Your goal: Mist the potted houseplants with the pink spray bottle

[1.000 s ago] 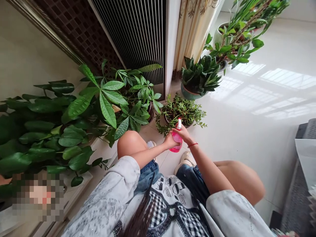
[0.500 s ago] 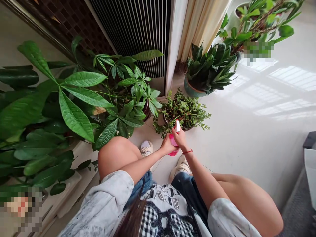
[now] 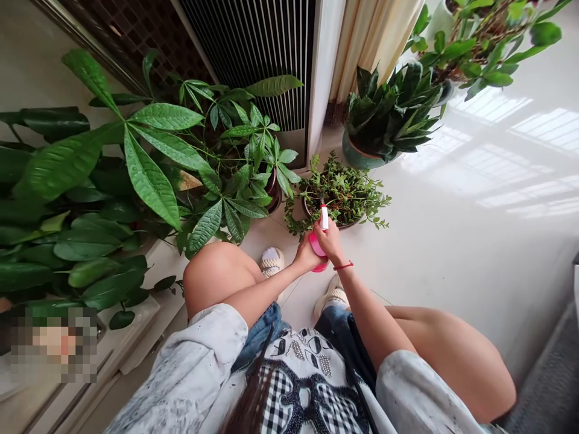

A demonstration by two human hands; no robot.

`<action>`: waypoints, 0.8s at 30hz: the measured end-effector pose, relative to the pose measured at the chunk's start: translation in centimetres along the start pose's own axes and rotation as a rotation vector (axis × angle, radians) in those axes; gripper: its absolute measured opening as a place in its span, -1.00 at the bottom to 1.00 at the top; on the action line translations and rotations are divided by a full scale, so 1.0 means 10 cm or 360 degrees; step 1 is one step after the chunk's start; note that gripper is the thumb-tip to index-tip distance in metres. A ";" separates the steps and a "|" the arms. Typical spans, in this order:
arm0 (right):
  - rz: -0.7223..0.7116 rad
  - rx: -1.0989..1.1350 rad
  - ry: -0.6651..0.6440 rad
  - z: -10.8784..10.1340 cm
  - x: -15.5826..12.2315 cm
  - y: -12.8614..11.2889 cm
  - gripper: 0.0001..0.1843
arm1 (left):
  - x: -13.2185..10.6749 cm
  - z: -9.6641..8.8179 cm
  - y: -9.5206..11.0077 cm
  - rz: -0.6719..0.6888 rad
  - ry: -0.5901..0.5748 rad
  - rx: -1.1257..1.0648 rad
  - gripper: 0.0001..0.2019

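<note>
Both hands hold a pink spray bottle [image 3: 317, 245] with a red and white trigger head in front of my knees. My left hand [image 3: 306, 255] wraps the bottle's body from the left. Around its neck, just under the head, my right hand [image 3: 331, 240] is closed; a red string is on that wrist. The nozzle points away from me, over the near side of a small leafy potted plant [image 3: 344, 191] standing on the floor. Its low brown pot is partly covered by the stems and my hands.
Broad-leaved plants [image 3: 154, 175] crowd the left, over a pale cabinet [image 3: 149, 301]. A dark slatted panel [image 3: 266, 54] and a cream curtain [image 3: 368, 42] stand behind. A snake plant [image 3: 393, 117] in a teal pot and another potted plant [image 3: 488, 45] are at the back right, on shiny tiles [image 3: 443, 253].
The whole view has shifted slightly, with the left-hand plants now further right and everything a little higher. Both hands keep their hold on the spray bottle, still by the small plant.
</note>
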State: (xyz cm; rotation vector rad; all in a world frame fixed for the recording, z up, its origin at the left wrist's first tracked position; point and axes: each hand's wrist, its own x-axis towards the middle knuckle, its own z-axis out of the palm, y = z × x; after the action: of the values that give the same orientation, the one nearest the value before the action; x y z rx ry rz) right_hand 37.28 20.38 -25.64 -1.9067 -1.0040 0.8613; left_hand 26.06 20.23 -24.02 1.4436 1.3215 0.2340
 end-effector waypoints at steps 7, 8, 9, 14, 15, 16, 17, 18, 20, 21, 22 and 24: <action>-0.0019 0.0061 -0.0030 0.05 -0.15 0.06 -0.77 | -0.13 0.05 -0.11 -0.0006 0.0011 0.0008 -0.23; -0.0021 0.0064 -0.0038 0.06 -0.17 0.07 -0.77 | -0.14 0.05 -0.13 -0.0007 0.0011 0.0016 -0.23; -0.0023 0.0065 -0.0044 0.07 -0.18 0.08 -0.78 | -0.15 0.06 -0.15 -0.0004 0.0008 0.0025 -0.24; -0.0063 0.0023 -0.0043 0.12 -0.23 0.06 -0.82 | -0.20 0.05 -0.22 0.0022 0.0022 0.0109 -0.28; -0.0064 0.0008 -0.0034 0.13 -0.24 0.05 -0.81 | -0.22 0.04 -0.23 0.0011 0.0022 0.0116 -0.28; -0.0061 -0.0005 -0.0026 0.13 -0.25 0.04 -0.81 | -0.23 0.03 -0.23 -0.0003 0.0016 0.0114 -0.27; -0.0056 -0.0013 -0.0016 0.13 -0.26 0.03 -0.80 | -0.25 0.02 -0.23 -0.0017 0.0012 0.0104 -0.26; -0.0056 -0.0014 -0.0012 0.14 -0.27 0.03 -0.80 | -0.26 0.01 -0.23 -0.0028 0.0008 0.0090 -0.25; -0.0069 0.0007 -0.0012 0.14 -0.31 0.02 -0.80 | -0.30 0.00 -0.23 -0.0036 0.0011 0.0060 -0.23; -0.0077 0.0021 -0.0012 0.14 -0.33 0.02 -0.81 | -0.31 -0.01 -0.22 -0.0037 0.0011 0.0051 -0.22; -0.0083 0.0035 -0.0012 0.14 -0.36 0.02 -0.82 | -0.33 -0.01 -0.22 -0.0042 0.0005 0.0050 -0.23; -0.0083 0.0051 -0.0008 0.15 -0.41 0.03 -0.83 | -0.37 -0.01 -0.23 -0.0060 -0.0015 0.0058 -0.25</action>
State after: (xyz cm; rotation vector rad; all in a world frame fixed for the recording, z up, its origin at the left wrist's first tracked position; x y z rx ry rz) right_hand 34.30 17.15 -25.74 -1.8443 -1.0323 0.8480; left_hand 23.36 16.80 -23.90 1.4471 1.3507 0.1789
